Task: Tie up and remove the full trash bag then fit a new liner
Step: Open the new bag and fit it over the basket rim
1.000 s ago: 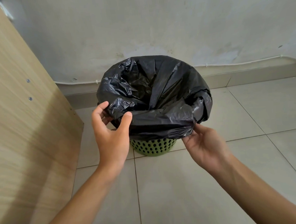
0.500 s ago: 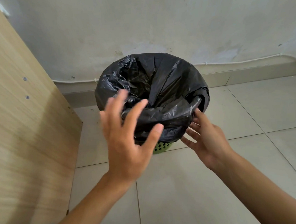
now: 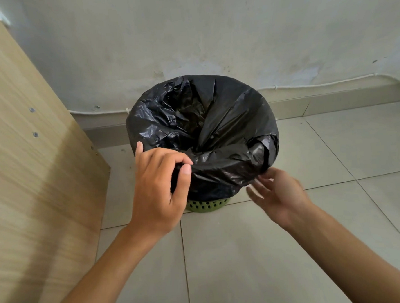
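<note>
While the left hand pinches the near-left rim fold of the black liner draped over the green bin on the tiled floor, the right hand, blurred, fingers spread, touches the liner's near-right edge.

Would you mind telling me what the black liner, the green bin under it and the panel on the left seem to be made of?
Black liner: thin plastic film, slightly glossy; it crinkles and catches highlights.
Green bin: likely moulded plastic, matte, with regular punched holes.
Panel: looks like wood-grain laminate board, with pale printed-looking grain and metal fasteners; solid wood cannot be ruled out.
</note>
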